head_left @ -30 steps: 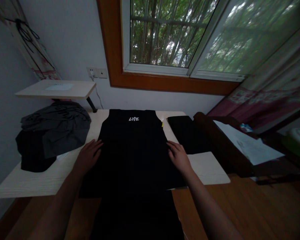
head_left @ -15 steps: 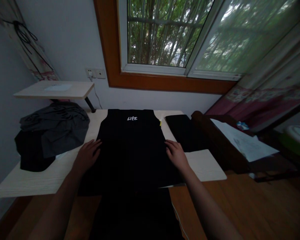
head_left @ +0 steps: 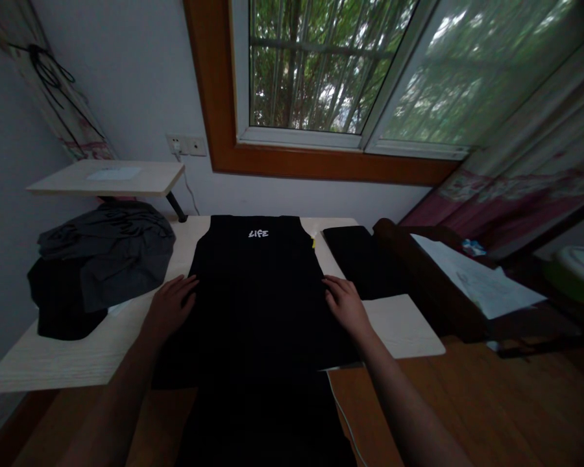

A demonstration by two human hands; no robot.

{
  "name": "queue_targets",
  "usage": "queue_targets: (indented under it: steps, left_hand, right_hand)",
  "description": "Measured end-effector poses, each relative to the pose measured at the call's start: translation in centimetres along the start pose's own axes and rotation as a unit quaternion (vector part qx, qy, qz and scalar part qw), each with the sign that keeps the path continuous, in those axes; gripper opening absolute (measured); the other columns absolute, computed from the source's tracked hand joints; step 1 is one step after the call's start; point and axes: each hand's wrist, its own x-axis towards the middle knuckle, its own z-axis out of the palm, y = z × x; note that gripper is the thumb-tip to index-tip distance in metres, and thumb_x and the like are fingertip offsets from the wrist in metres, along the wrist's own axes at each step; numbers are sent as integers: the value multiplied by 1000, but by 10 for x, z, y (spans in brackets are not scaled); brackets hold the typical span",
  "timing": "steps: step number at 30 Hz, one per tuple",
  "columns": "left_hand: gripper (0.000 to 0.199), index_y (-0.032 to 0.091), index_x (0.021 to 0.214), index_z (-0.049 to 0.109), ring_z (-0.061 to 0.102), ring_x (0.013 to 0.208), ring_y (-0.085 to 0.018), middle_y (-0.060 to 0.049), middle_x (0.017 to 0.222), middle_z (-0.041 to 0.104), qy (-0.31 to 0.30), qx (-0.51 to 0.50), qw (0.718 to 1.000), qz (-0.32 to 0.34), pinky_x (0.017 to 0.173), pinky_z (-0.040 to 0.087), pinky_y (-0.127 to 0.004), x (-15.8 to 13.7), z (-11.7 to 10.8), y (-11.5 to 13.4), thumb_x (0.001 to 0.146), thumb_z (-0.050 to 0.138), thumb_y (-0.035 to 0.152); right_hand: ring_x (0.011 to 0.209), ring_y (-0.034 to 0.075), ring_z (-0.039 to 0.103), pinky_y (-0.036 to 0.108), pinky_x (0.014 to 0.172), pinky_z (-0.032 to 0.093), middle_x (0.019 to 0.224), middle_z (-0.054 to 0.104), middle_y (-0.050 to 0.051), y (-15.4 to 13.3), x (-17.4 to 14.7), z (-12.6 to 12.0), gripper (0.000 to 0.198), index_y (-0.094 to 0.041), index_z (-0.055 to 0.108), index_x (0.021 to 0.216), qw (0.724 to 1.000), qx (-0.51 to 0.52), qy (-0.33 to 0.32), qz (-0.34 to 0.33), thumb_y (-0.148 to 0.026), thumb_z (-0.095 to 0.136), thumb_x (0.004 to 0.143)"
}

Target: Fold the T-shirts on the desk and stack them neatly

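Note:
A black sleeveless-looking top [head_left: 257, 292] lies spread flat on the pale wooden table [head_left: 73, 363], its narrower end towards the wall. White characters are printed near that far end. On its left edge rests my left hand [head_left: 172, 305], fingers stretched out and slightly apart. My right hand [head_left: 345, 301] lies on the opposite edge with its fingers extended too. Neither hand grips the cloth. Beside the top's upper right edge is a small yellow thing [head_left: 313, 243], too small to name. The near hem merges with dark clothing below it.
Crumpled grey and black clothes [head_left: 121, 253] lie at left, under a raised shelf [head_left: 111, 178]. A folded black cloth [head_left: 363, 256] lies at right, next to a brown piece of furniture [head_left: 418, 272] with paper sheets [head_left: 472, 275]. A window [head_left: 331, 71] is behind.
The whole view has shifted very slightly. Both hands stay at the top's side edges, and the top lies as before.

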Motion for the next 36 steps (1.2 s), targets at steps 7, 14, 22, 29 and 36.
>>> queue_targets:
  steps: [7,14,22,29,36]
  left_hand:
    - [43,25,134,66,53,138,-28,-4,144,64,0,-1,1000,0,119,40,-53,1,0,0,98,46,36]
    - [43,25,135,66,52,138,-28,-4,144,63,4,-4,1000,-3,120,39,-52,0,0,-1,98,45,36]
    - [43,24,135,65,53,138,-27,-5,144,63,8,-7,1000,-1,120,40,-52,-1,0,-1,99,46,37]
    - [42,26,135,64,52,139,-27,-4,146,62,-2,0,1000,-2,119,40,-52,-1,1,-2,99,47,37]
    - [42,25,135,65,52,138,-28,-5,145,63,4,-5,1000,-2,119,40,-53,-1,1,-2,99,47,37]
  right_hand:
    - [119,31,58,52,106,48,130,68,9,2,2,1,35,-25,71,125,1000,-4,2,-4,-28,49,97]
    - [118,30,57,50,106,48,131,67,8,5,2,2,34,-24,70,125,1000,-2,7,-4,-28,51,97]
    - [119,30,57,50,106,48,131,67,8,2,2,1,34,-24,70,125,1000,1,6,1,-28,50,98]
    - [119,30,57,51,106,48,130,67,8,3,2,1,33,-26,70,125,1000,5,8,4,-28,51,98]
    - [120,29,57,49,107,48,131,67,9,4,1,2,33,-24,70,125,1000,0,5,5,-29,51,99]
